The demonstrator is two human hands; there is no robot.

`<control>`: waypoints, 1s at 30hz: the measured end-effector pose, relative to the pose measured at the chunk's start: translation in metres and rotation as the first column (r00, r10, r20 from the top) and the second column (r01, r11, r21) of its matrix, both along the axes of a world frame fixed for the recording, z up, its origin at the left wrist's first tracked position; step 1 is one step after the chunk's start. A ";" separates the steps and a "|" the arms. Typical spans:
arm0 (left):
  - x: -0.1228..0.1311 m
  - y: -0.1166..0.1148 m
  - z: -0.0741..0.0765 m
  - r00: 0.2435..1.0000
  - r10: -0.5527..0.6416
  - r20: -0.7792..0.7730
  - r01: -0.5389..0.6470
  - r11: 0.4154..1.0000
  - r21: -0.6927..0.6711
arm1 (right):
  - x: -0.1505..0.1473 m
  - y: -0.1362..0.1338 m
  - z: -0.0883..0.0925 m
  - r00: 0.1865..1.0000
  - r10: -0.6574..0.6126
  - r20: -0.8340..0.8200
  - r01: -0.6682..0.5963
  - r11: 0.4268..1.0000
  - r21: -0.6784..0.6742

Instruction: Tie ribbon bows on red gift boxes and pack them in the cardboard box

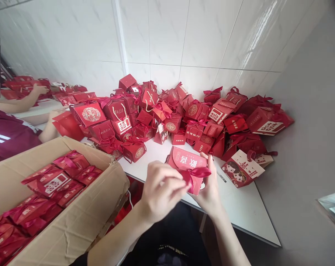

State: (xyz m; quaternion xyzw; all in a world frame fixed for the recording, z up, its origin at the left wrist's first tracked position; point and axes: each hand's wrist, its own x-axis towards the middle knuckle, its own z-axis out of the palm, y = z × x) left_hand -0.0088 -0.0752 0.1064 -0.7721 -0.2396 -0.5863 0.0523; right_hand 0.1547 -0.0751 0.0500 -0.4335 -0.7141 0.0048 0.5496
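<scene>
A small red gift box (174, 158) with gold characters is held over the front edge of the table. My right hand (210, 192) is wrapped round its right side and underside. A shiny dark-red ribbon bow (199, 172) lies across the box. My left hand (162, 190) is closed in a pinch on the ribbon at the bow's left side, its fingertips slightly blurred. To the right of my right hand stands a cream and red box (239, 168) with two cartoon figures, tilted on the table.
Many red gift boxes (171, 123) are heaped along the tiled wall (167, 33) on the white table (264, 218). An open cardboard box (101, 184) at left holds more ribboned boxes. A co-worker's arm (49, 123) reaches in at far left. A grey partition (303, 147) stands right.
</scene>
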 end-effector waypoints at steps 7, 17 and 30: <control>0.001 -0.020 -0.006 0.982 -0.042 -0.183 0.073 0.984 0.164 | -0.001 -0.008 0.003 0.997 -0.016 -0.079 0.012 0.999 -0.046; -0.046 0.027 0.028 0.876 -0.252 -0.412 -0.040 0.813 -0.581 | 0.003 -0.003 0.021 0.972 0.166 -0.165 -0.210 0.929 -0.303; -0.130 0.040 0.035 0.782 0.287 0.553 0.610 -0.177 -0.772 | 0.000 0.025 -0.010 0.687 0.344 -0.640 -0.535 0.836 -0.124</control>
